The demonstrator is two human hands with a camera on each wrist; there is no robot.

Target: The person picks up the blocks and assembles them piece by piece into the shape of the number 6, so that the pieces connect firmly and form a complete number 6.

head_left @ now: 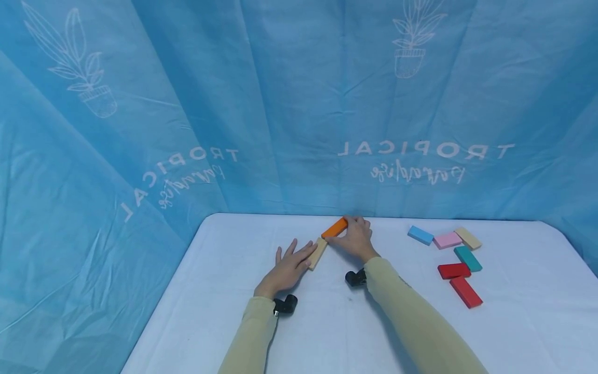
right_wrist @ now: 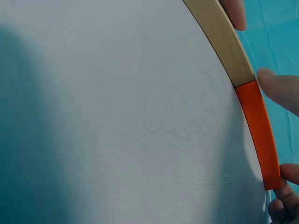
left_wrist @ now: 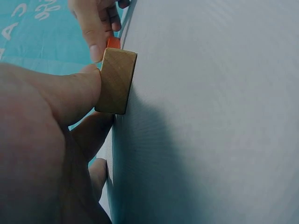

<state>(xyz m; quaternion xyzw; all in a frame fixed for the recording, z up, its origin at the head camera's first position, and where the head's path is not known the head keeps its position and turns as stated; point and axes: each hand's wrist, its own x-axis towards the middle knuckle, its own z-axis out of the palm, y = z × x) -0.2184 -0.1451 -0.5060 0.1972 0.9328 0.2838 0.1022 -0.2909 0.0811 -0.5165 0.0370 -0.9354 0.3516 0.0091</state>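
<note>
A plain wooden block (head_left: 318,253) and an orange block (head_left: 335,228) lie end to end on the white table, forming a slanted line. In the right wrist view the orange block (right_wrist: 259,133) meets the wooden block (right_wrist: 222,39). My left hand (head_left: 286,267) has its fingers spread and touches the wooden block along its left side; in the left wrist view the thumb rests against this block (left_wrist: 117,81). With thumb and fingers at opposite ends, my right hand (head_left: 356,239) grips the orange block.
To the right lie a blue block (head_left: 420,235), a pink block (head_left: 447,240), another plain wooden block (head_left: 468,238), a green block (head_left: 467,258) and two red blocks (head_left: 466,292). A blue printed curtain (head_left: 299,104) hangs along the table's back edge.
</note>
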